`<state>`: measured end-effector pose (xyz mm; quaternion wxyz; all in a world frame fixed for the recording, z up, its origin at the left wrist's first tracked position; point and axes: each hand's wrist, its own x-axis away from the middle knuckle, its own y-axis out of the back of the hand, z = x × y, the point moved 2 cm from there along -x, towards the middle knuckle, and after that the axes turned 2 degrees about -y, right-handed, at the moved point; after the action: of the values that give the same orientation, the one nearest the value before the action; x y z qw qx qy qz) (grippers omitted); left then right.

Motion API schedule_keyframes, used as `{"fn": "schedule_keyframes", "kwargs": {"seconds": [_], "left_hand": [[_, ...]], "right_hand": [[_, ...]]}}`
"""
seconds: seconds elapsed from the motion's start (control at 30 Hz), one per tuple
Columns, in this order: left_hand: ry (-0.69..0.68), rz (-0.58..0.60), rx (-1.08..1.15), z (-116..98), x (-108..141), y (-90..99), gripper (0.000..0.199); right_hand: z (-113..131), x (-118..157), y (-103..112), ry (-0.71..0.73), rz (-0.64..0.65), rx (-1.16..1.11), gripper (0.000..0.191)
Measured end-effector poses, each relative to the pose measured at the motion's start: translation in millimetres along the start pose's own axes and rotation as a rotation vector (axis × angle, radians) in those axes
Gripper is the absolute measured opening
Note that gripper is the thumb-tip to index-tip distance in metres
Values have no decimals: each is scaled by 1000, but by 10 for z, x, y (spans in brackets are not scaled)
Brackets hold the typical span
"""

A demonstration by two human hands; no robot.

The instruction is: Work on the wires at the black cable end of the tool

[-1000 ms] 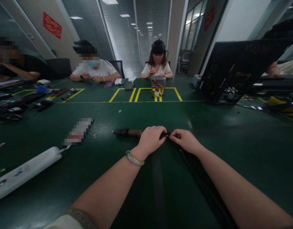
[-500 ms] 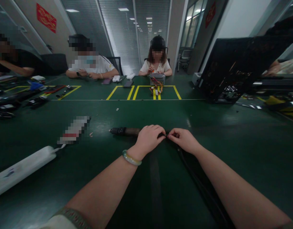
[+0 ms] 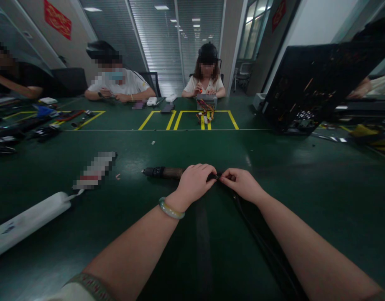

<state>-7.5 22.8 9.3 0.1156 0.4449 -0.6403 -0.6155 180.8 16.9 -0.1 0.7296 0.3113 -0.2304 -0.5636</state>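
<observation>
My left hand (image 3: pixel 195 184) is wrapped over the rear of a corded cylindrical hand tool (image 3: pixel 169 172), which lies flat on the green bench. The tool has a brown body and a black ribbed front end pointing left. My right hand (image 3: pixel 240 184) meets the left, its fingertips pinching the tool's dark rear end where a black cable (image 3: pixel 261 242) leaves it. That cable runs down toward me. My left hand hides the tool's rear part. A pale green bangle (image 3: pixel 171 208) circles my left wrist.
A white power strip (image 3: pixel 29 223) and a pixelated object (image 3: pixel 95 170) lie left of my hands. A black mesh frame (image 3: pixel 324 88) stands at right. Beyond yellow tape marks (image 3: pixel 154 120), seated people work at the green bench (image 3: pixel 320 175), with tools and coloured wires.
The whole scene has slid slightly upward and left in the view as my head shifts. My hands stay on the tool with the same hold.
</observation>
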Motion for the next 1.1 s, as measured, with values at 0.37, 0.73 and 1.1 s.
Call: {"fn": "schedule_keyframes", "kwargs": {"seconds": [0.37,0.73,1.1], "left_hand": [[-27,22,1,6,-2,-12,8],[-7,10,-10,-1,8,-14,14],[-24,4,-1,-24,23,22,9]], "right_hand": [[1,8,2,11,3,-21,17],[0,17,9,-5,10,-22,16],[10,17,8,-11,1,14,17]]}}
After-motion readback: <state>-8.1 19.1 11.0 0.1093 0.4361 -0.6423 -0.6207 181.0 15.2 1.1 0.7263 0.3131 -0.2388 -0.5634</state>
